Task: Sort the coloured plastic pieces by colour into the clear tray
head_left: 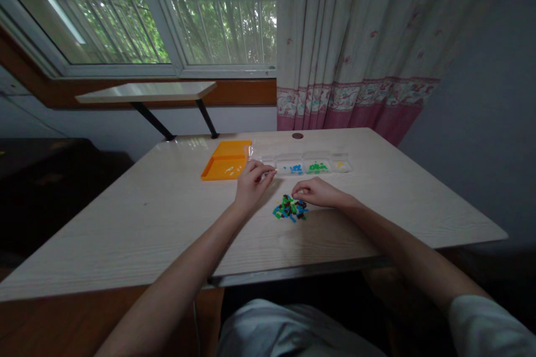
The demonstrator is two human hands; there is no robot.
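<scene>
A small heap of mixed pieces [288, 209], green, blue, dark brown and a few pale ones, lies on the table. My right hand [317, 192] reaches in from the right, its fingertips pinched at the heap's upper right edge. Whatever is in that pinch is too small to name. Beyond the heap, my left hand [253, 179] hovers by the left end of a clear divided tray [350, 167]; its thumb and fingers are closed, with perhaps a tiny pale bit at the tips. Separate compartments hold blue pieces [295, 169], green pieces [317, 167] and a little yellow [341, 164].
An open orange case [230, 149] with some whitish pieces in it stands left of the tray. A raised shelf [146, 91] on black legs is at the table's back left. A round brown disc [297, 136] sits near the back edge, before the curtain [355, 56].
</scene>
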